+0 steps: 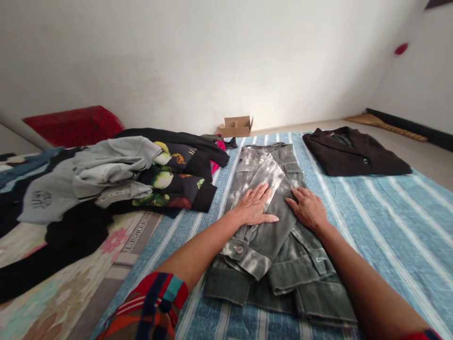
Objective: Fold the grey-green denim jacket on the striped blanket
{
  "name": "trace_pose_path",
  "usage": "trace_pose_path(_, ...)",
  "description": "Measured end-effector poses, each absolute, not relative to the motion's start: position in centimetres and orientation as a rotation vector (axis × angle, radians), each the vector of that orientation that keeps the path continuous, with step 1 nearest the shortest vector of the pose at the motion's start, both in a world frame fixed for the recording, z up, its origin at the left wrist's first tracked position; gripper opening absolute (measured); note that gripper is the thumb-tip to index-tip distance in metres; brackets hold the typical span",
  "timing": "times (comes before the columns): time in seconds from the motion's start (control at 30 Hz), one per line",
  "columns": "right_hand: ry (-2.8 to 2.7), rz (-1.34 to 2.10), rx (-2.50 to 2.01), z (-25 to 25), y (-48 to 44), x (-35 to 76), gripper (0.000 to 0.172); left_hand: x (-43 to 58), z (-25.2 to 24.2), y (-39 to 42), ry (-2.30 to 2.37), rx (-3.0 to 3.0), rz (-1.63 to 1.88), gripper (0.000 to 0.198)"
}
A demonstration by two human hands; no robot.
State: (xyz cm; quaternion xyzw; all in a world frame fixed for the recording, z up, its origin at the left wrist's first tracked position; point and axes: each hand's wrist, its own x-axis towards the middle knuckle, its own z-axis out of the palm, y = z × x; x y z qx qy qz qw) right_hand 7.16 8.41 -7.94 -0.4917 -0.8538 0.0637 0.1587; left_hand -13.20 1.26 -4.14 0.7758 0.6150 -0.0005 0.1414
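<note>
A grey-green jacket (283,245) with pale mottled patches lies on the blue striped sheet (382,226), its sides and sleeves folded inward. The buttoned cuffs rest near its lower hem. My left hand (255,205) lies flat on the folded sleeve at the middle, fingers spread. On the right edge of the jacket rests my right hand (308,207), fingers apart and slightly bent, pressing on the cloth. Neither hand grips anything.
A folded dark brown garment (354,153) lies at the back right. Heaped clothes (102,174), grey, black and printed, cover the left side. Behind are a small cardboard box (238,126), a red item (76,126) and the white wall.
</note>
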Motion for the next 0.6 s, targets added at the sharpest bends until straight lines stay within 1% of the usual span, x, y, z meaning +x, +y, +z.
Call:
trace_pose_path(0.23, -2.457, 0.188, -1.416, -7.7, 8.5, 7.1, 0.045, -12.5, -2.7, 1.8, 1.787, 2.204, -0.148, 0.105)
trace_pose_path(0.37, -2.448, 0.191, -1.428, -7.6, 8.4, 6.9, 0.044, -10.6, -1.8, 1.7, 1.782, 2.208, -0.143, 0.106)
trace_pose_path(0.6, -2.423, 0.201, -1.421, -7.6, 8.4, 6.9, 0.045, -9.2, -3.3, 1.0, 1.673, 2.300, -0.122, 0.105)
